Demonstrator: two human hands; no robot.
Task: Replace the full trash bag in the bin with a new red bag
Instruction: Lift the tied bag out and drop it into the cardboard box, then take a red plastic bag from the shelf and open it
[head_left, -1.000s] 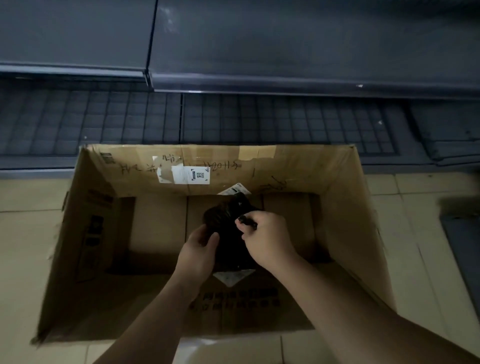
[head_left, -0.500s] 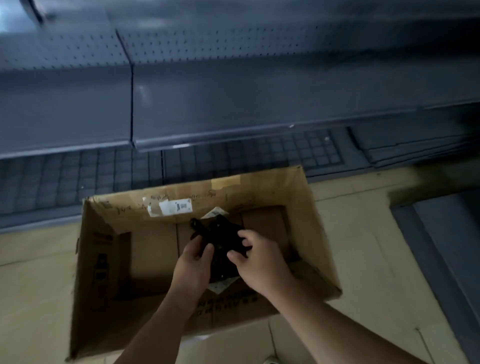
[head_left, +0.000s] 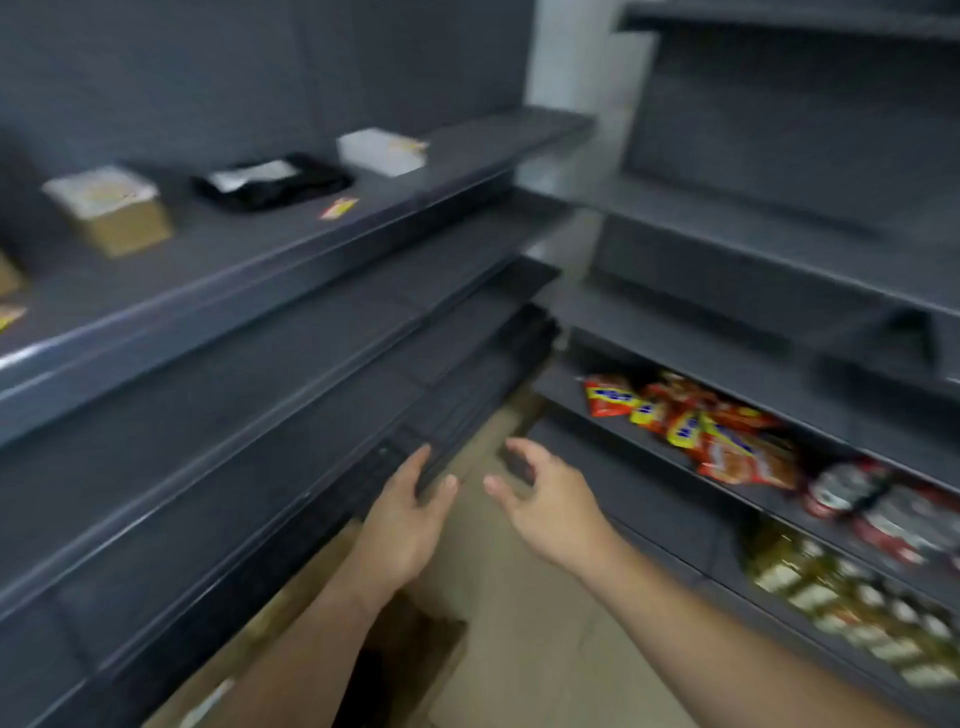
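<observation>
Our left hand curls its fingers around a dark, blurred thing — too smeared to name. Our right hand hangs just beside it with fingers spread and slightly bent; a small dark shape at its fingertips may be pinched, we cannot tell. Left of the hands run grey shelves, one bearing a black packet. Right of the hands lie red snack packs. We cannot pick out the bin or red bag.
</observation>
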